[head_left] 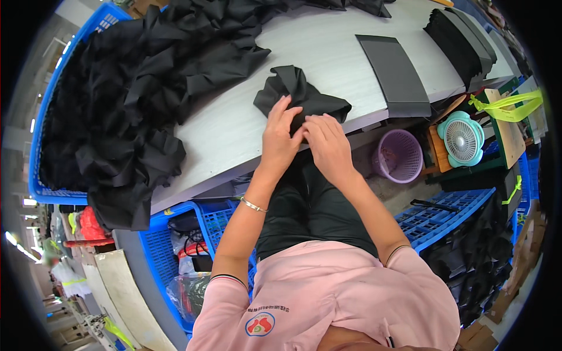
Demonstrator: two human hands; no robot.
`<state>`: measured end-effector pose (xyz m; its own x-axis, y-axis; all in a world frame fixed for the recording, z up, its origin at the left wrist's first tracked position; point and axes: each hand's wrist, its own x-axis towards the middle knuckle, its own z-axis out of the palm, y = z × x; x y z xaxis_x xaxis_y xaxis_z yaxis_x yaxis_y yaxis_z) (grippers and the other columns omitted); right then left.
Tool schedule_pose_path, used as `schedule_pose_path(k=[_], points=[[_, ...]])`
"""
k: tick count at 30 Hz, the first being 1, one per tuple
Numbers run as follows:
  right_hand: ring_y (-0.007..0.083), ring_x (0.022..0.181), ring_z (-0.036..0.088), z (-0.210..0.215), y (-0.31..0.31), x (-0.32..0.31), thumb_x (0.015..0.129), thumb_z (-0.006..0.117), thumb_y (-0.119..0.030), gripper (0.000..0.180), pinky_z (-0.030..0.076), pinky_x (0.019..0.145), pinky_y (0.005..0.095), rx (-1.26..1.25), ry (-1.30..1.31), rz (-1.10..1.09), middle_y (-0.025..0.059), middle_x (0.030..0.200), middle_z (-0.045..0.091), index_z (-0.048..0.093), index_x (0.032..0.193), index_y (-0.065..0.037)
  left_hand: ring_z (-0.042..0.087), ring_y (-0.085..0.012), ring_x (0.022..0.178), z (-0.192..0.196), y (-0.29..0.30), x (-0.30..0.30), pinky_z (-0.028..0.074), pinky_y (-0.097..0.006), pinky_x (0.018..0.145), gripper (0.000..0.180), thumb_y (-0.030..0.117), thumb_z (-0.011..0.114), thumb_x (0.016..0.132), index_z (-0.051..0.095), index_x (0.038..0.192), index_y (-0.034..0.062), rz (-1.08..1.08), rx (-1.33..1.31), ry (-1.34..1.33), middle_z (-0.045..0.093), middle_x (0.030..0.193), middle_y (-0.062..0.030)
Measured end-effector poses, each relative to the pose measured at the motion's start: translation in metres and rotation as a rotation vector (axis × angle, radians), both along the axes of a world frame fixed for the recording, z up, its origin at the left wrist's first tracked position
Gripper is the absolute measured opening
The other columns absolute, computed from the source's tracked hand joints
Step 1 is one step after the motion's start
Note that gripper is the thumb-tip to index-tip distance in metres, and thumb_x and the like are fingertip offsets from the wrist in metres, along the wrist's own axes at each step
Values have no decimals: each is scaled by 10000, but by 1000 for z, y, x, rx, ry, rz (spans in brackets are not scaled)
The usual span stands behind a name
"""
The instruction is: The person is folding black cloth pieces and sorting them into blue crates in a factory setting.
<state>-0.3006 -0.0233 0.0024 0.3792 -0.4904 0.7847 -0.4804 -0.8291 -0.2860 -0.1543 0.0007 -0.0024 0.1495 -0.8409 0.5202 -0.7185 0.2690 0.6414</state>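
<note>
Hands and black fabric at a pale worktable (pixel 216 126), as I view them remotely through the head camera: the crumpled piece of black woven fabric (pixel 304 96) lies at the table's near edge, in front of the wearer. The left hand (pixel 280 137) rests on it with index finger and thumb spread; the right hand (pixel 329 146) is curled at its near border, the two almost meeting. Whether either pinches the cloth I cannot tell, since the fingers hide the contact. As to progress, I judge this piece unfinished, for it is bunched rather than flat; a large heap of black fabric (pixel 146 76), spilling from a blue plastic crate (pixel 36 158) at left, seems to remain. At right I note a flat dark panel (pixel 395 76) and, beyond it, a stack of dark panels (pixel 462 50); whether these are finished work I cannot establish. For lettering, the pink polo shirt (pixel 351 286) bears a round red-and-blue emblem (pixel 260 324) under a line of small dark characters (pixel 267 310), while marks on the yellow-green strap (pixel 515 108) are too small for me to read
</note>
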Motion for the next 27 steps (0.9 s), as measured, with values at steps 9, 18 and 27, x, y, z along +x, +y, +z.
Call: schedule_pose_path(k=[9,18,27], points=[[309,988,614,-32,2,5,829,630,-48,246,497,846,385,259,-59,19,132,1079,631,575,1065,-13,560,-376,1171,-13,-16,16,477,-429,957,253,46,706,796,667,1045,18,54,-46,-116,607,1238,-207],[294,927,653,-20,-14,14,825,586,-42,298,524,748,395,95,275,-24,165,1060,645,589,1113,32,527,-304,1102,54,15,-14,432,-374,932,328,15,715,726,734,1041,103,243,-447,-206,624,1247,-71],[161,894,619,-32,9,12,893,647,-116,245,532,760,307,1566,-811,703,40,993,609,580,1125,-77,544,-271,1042,60,74,-43,475,-370,864,121,41,676,817,718,926,74,-68,-146,86,647,1168,-27]])
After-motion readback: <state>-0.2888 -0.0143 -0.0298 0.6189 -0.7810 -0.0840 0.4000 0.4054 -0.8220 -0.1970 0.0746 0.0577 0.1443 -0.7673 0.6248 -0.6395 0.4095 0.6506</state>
